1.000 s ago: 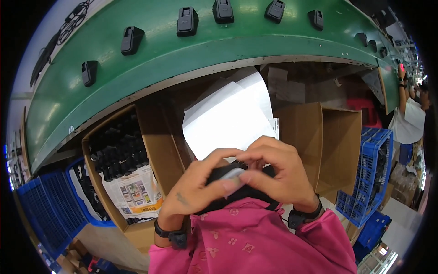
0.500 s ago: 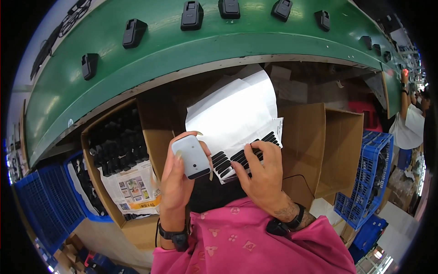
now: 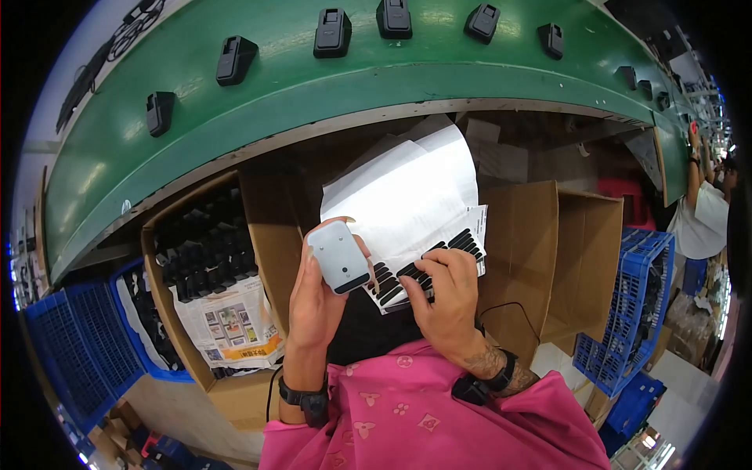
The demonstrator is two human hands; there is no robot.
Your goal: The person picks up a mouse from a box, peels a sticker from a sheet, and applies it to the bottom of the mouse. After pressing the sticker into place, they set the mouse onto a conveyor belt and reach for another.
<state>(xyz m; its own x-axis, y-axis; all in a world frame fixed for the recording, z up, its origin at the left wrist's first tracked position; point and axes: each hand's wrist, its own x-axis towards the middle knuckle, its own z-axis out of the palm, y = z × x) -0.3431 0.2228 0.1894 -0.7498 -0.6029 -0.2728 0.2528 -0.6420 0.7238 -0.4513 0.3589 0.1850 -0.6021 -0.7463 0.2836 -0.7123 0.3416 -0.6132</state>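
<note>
A pale grey, rounded plastic housing (image 3: pixel 338 252) rests in my left hand (image 3: pixel 313 317), with my fingers closed round its sides. It has small holes in its face and a black strip along its lower edge. My right hand (image 3: pixel 450 301) bends over a white sheet (image 3: pixel 475 215) that carries rows of black adhesive strips (image 3: pixel 462 243). Its thumb and forefinger close in on one black strip (image 3: pixel 409 270) at the sheet's near side; I cannot tell whether that strip is lifted. Large white backing paper (image 3: pixel 399 188) spreads out behind the strips.
Several black docks (image 3: pixel 332 33) stand along the green bench (image 3: pixel 352 86) ahead. An open carton (image 3: pixel 205 258) with black parts and newspaper sits left, another carton (image 3: pixel 580 258) right. Blue crates (image 3: pixel 627 301) flank both sides. A person (image 3: pixel 701 211) is far right.
My left hand has lifted the housing slightly up and to the right. The right thumb and forefinger have drawn closer together over the strips.
</note>
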